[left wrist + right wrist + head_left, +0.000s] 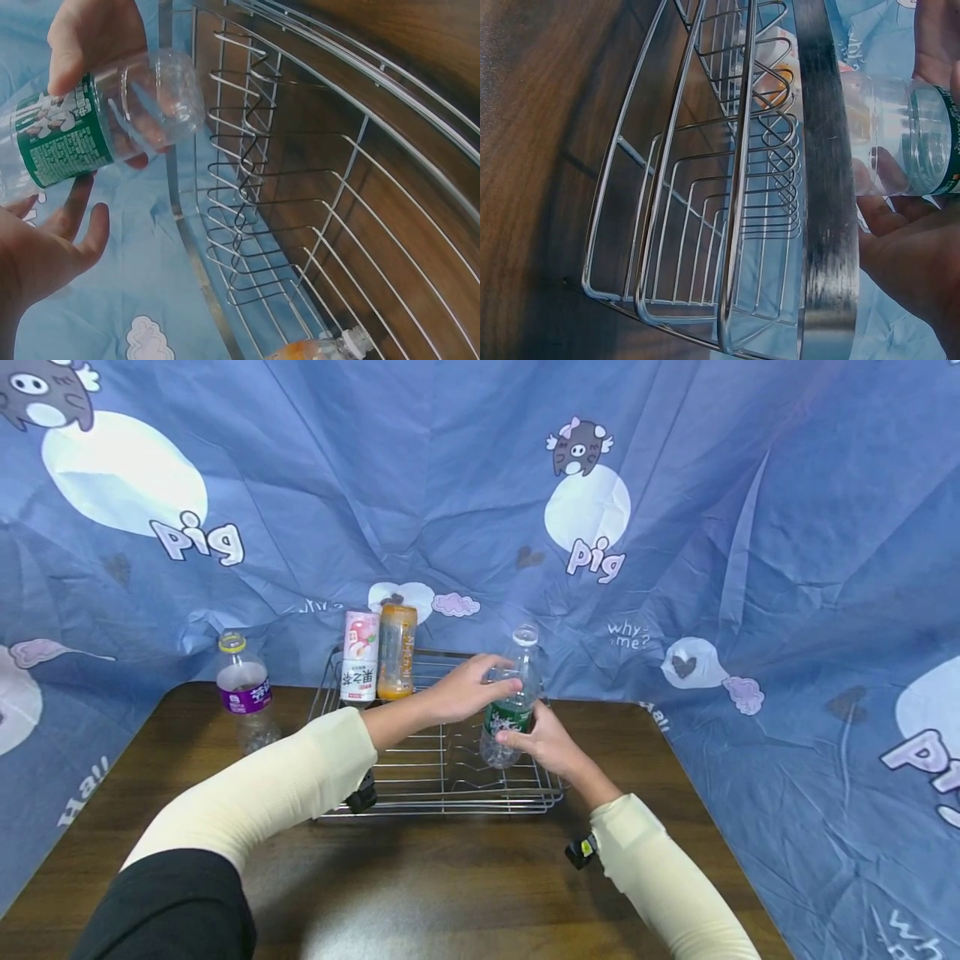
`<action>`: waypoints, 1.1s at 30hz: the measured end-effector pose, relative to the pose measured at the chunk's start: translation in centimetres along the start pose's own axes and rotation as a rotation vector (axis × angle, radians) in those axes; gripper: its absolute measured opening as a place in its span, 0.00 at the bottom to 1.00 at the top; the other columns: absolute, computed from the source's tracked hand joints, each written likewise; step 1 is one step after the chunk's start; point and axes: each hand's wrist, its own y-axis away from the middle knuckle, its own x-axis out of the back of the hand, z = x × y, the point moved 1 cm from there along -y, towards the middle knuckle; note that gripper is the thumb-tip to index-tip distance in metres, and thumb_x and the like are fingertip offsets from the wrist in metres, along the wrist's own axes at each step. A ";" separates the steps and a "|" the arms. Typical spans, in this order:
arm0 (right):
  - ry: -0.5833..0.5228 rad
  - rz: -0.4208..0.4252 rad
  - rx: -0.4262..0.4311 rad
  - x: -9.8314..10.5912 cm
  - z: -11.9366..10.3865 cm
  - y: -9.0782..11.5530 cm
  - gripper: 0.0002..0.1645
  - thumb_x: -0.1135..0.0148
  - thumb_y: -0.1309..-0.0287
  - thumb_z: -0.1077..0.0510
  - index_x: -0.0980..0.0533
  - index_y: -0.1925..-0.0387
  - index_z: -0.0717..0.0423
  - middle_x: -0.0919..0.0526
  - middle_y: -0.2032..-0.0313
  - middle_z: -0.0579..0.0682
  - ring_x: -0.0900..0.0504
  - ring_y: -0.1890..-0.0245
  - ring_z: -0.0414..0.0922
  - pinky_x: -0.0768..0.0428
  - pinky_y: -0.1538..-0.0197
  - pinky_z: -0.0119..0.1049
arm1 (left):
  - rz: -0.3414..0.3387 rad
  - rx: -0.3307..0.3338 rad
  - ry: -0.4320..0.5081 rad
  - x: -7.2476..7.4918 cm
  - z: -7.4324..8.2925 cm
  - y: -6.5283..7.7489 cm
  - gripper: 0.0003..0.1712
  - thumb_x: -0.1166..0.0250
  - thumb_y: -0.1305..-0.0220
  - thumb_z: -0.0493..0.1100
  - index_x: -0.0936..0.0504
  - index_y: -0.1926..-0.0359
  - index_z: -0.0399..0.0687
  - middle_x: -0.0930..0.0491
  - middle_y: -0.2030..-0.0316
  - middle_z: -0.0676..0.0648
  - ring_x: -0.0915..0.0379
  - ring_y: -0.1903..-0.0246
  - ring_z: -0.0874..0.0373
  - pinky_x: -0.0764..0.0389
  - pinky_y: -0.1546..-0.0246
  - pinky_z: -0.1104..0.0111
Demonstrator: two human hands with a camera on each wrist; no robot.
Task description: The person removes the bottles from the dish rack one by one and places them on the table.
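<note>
A clear plastic bottle [504, 717] with a green label is held slightly tilted over the right part of a wire dish rack [442, 802]; its mouth has no cap. My right hand [546, 742] grips it low down, thumb across the label and fingers behind. Higher up, my left hand [472, 687] holds the bottle's upper body between thumb and fingers. In the left wrist view the green label [64, 135] shows between both hands, and some left fingers [96, 229] stand off the plastic.
Inside the rack's left part lean a pink-and-white bottle [360, 656] and an orange-labelled bottle [397, 652]. To its left a purple-labelled bottle [246, 693] stands on the wooden table [420, 893]. A blue printed cloth [450, 485] hangs behind.
</note>
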 end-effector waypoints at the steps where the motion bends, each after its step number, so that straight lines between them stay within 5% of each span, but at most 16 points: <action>1: 0.003 0.000 0.002 0.0 0.0 0.0 0.39 0.29 0.43 0.65 0.36 0.33 0.67 0.22 0.44 0.65 0.21 0.45 0.58 0.25 0.37 0.51 | -0.004 0.003 0.003 0.1 -0.1 0.1 0.34 0.44 0.25 0.57 0.31 0.30 0.39 0.33 0.32 0.37 0.34 0.34 0.43 0.30 0.34 0.51; 9: 0.026 -0.017 0.014 -0.1 0.2 -0.1 0.39 0.29 0.42 0.65 0.36 0.32 0.66 0.22 0.43 0.63 0.21 0.44 0.57 0.25 0.36 0.51 | -0.023 0.040 0.067 0.7 -0.6 0.7 0.36 0.42 0.26 0.57 0.36 0.27 0.41 0.38 0.28 0.36 0.29 0.38 0.40 0.27 0.37 0.51; 18: 0.006 -0.002 -0.027 -0.1 0.0 0.0 0.40 0.30 0.42 0.65 0.38 0.31 0.65 0.22 0.42 0.64 0.21 0.43 0.58 0.25 0.36 0.52 | -0.047 0.071 0.096 1.5 -1.8 1.4 0.40 0.44 0.26 0.60 0.42 0.23 0.44 0.39 0.29 0.35 0.36 0.34 0.36 0.31 0.35 0.47; 27: -0.013 0.005 -0.053 -0.2 0.3 -0.3 0.42 0.32 0.41 0.69 0.41 0.29 0.69 0.25 0.40 0.68 0.23 0.42 0.62 0.26 0.36 0.54 | -0.009 0.127 0.082 2.0 -2.4 2.3 0.48 0.41 0.27 0.60 0.56 0.19 0.51 0.42 0.27 0.35 0.35 0.34 0.36 0.28 0.37 0.45; 33: -0.011 0.040 -0.077 0.0 0.2 -0.2 0.40 0.31 0.41 0.66 0.39 0.30 0.67 0.24 0.42 0.66 0.22 0.43 0.59 0.25 0.37 0.51 | 0.029 0.153 0.067 2.4 -3.1 2.8 0.54 0.39 0.30 0.62 0.62 0.19 0.52 0.48 0.24 0.37 0.42 0.30 0.38 0.32 0.35 0.43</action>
